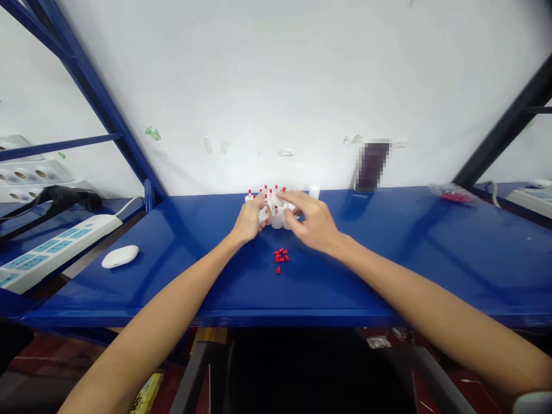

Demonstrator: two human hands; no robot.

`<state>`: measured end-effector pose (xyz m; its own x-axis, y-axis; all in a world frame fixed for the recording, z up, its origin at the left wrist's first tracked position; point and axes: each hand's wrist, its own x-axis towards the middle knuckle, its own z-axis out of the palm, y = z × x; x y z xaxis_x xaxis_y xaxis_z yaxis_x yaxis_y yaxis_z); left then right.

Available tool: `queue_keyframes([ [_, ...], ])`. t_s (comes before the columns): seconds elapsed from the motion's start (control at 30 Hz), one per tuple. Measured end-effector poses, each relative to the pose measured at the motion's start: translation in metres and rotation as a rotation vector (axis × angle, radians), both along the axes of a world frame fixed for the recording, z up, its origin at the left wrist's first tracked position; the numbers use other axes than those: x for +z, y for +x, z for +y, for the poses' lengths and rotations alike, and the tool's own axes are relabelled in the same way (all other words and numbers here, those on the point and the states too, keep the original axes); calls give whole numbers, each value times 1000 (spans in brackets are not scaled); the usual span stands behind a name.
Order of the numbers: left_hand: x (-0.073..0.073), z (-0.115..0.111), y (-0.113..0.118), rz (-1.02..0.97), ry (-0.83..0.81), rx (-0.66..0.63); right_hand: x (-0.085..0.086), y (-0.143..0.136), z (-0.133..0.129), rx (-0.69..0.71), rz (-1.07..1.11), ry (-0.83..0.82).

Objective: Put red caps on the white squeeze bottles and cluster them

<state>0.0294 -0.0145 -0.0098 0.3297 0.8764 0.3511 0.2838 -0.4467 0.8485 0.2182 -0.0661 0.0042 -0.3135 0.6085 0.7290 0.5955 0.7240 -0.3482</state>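
Several small white bottles [277, 218] with red tips stand grouped on the blue table [207, 230], near the wall. At the group's left side, my left hand [250, 218] has its fingers curled round a white bottle [263, 216]. My right hand [314, 219] reaches over the right part of the group, its thumb and index finger apart; whether it touches a bottle is unclear. Several loose red caps [282, 256] lie on the table in front of the bottles. Behind my right hand stands a white container [314, 191].
A white oval case [120, 256] lies at the left, near a power strip [56, 248]. A pixelated dark object [372, 165] leans on the wall. At the right is a clear bag with red pieces [455, 196]. Blue frame posts rise at the left.
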Motion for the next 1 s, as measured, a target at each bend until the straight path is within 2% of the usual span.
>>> queue_keyframes([
  [0.1,4,0,-2,-29,21,125,3,11,9,-136,-71,-7],
  [0.23,5,0,-3,-15,82,180,4,18,16,-214,-229,-65],
  [0.47,4,-6,1,40,159,160,2,17,15,-218,-476,-163],
  [0.6,6,-8,1,60,175,133,-2,17,17,-188,-483,-164],
  [0.7,8,-8,0,32,122,94,-2,17,15,-207,-428,-104],
  [0.77,9,-8,0,7,64,57,1,17,13,-151,-393,-62],
  [0.83,10,-8,0,1,35,29,5,17,10,4,-436,-80],
  [0.9,10,-8,-1,9,45,28,7,16,7,168,-529,-158],
  [1.0,10,-8,0,43,84,46,8,16,6,283,-603,-276],
])
